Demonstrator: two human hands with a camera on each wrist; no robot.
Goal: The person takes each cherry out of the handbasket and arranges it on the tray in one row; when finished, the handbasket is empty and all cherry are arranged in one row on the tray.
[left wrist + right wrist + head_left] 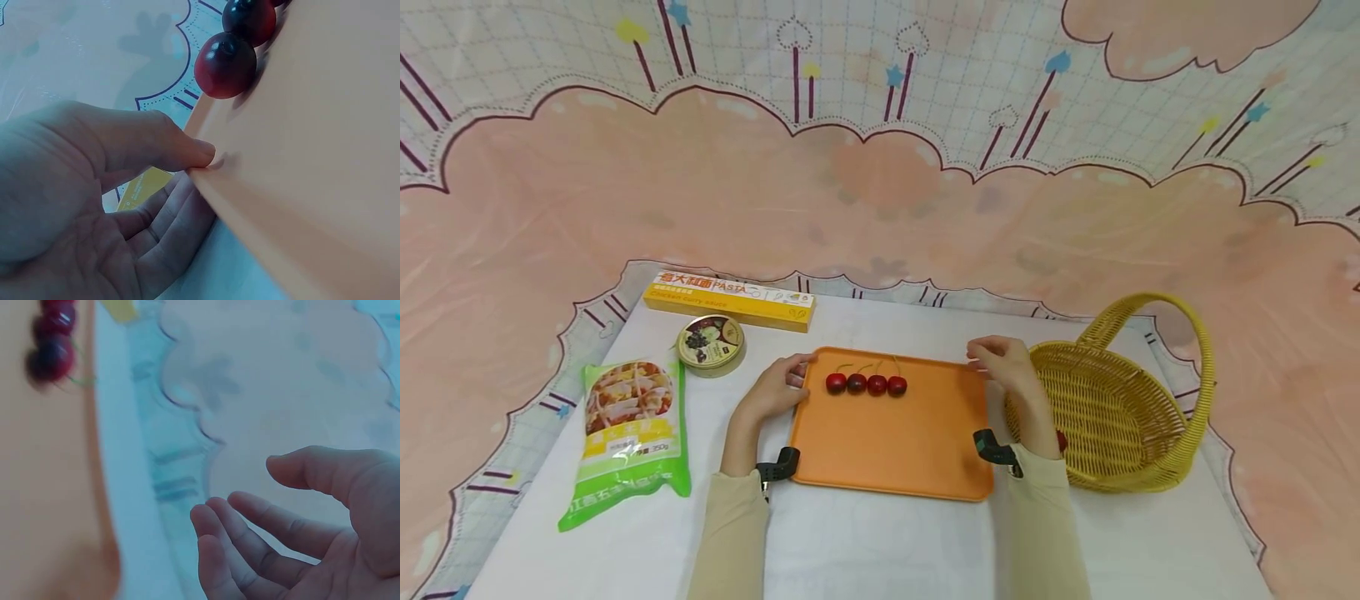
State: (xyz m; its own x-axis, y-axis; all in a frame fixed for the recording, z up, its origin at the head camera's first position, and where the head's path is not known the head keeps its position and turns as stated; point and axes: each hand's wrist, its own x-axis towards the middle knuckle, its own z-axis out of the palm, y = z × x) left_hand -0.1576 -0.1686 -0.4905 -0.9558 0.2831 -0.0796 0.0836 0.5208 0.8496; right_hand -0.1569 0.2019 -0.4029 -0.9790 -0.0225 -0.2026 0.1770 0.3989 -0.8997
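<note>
Head view: a smooth orange tray (887, 442) is centred on the white table; four glossy cherries (867, 384) are lined at its 12 o'clock.

Left wrist: tray edge is pinched by left hand (94, 206).

Right wrist: right hand (300, 537) is relaxed, holding nothing, beside the tray.

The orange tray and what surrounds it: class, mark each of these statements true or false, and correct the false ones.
1. Four cherries lie in a row on the orange tray. True.
2. The left hand pinches the tray's left edge between thumb and fingers. True.
3. The right hand grips the basket handle. False: it holds nothing, its fingers loosely curled near the tray's right far corner, beside the wicker basket.
4. The round tin sits inside the basket. False: it sits on the table left of the tray, near the yellow pasta box.
5. A green food packet lies left of the tray. True.
</note>
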